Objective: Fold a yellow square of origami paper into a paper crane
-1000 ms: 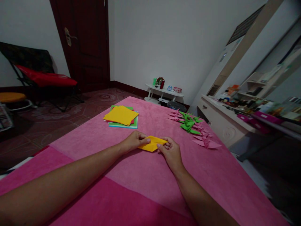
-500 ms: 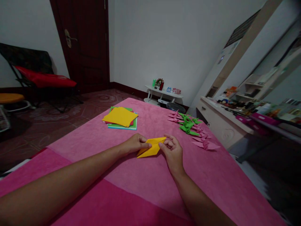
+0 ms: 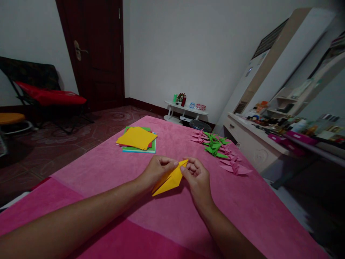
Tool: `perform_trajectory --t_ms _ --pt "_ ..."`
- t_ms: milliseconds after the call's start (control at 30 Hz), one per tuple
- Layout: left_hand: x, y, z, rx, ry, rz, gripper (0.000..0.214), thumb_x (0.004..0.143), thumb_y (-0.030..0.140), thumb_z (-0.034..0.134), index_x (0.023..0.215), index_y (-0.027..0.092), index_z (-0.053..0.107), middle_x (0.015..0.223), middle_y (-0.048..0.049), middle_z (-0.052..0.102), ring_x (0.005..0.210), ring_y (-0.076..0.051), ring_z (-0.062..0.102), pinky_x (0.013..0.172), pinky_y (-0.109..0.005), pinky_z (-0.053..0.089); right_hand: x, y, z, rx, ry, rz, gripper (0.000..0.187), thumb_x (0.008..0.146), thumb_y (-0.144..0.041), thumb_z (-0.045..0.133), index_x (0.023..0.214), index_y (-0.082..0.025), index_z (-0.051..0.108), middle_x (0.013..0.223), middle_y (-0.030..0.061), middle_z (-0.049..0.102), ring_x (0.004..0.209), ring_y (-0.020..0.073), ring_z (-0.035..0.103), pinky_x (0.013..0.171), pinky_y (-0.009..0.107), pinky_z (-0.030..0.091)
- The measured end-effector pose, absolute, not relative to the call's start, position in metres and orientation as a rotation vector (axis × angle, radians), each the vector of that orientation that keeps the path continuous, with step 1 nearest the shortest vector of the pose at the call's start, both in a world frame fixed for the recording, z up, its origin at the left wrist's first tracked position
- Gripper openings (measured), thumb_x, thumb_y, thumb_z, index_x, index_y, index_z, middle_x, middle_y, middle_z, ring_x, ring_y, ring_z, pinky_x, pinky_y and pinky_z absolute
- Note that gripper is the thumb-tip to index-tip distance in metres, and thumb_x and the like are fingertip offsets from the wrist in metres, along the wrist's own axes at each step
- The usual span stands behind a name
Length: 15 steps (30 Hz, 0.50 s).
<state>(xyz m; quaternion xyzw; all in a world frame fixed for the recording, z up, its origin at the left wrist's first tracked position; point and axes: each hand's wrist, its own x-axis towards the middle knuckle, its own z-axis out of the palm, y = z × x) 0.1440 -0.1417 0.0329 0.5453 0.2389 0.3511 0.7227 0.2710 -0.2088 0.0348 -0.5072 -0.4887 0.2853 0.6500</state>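
A partly folded sheet of yellow origami paper (image 3: 171,181) is held between both hands, just above the pink cloth (image 3: 172,140). My left hand (image 3: 159,171) grips its left side, with the thumb lying along the upper edge. At the upper right corner my right hand (image 3: 196,176) pinches the paper between thumb and fingers. One long point of the paper slants down to the lower left. The fingertips behind the paper are hidden.
Square coloured sheets, yellow on top (image 3: 137,137), lie stacked at the back left. Folded green cranes (image 3: 214,147) and pink cranes (image 3: 235,167) are grouped at the right. Beyond the right edge stands a cluttered dresser (image 3: 253,140); a red-covered chair (image 3: 51,95) is at the left.
The yellow paper has tilted, its left point swinging down toward me. My left hand has slid right along the upper edge, closer to my right hand. The camera view has shifted slightly.
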Motion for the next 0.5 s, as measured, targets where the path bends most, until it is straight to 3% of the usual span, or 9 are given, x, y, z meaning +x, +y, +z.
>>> perform_trajectory --t_ms 500 --pt "0.1457 -0.1489 0.0312 1.245 0.622 0.737 0.035 0.063 0.042 0.072 0.073 0.009 0.071 0.062 -0.0047 0.064 0.051 -0.012 0.053 0.047 -0.020 0.037 0.2716 -0.2147 0.0269 -1.189 -1.137 0.585 0.016 0.075 -0.023 0.059 0.090 -0.017 0.057 0.067 -0.0021 0.053 0.059 0.0108 0.053 0.052 0.019 0.042"
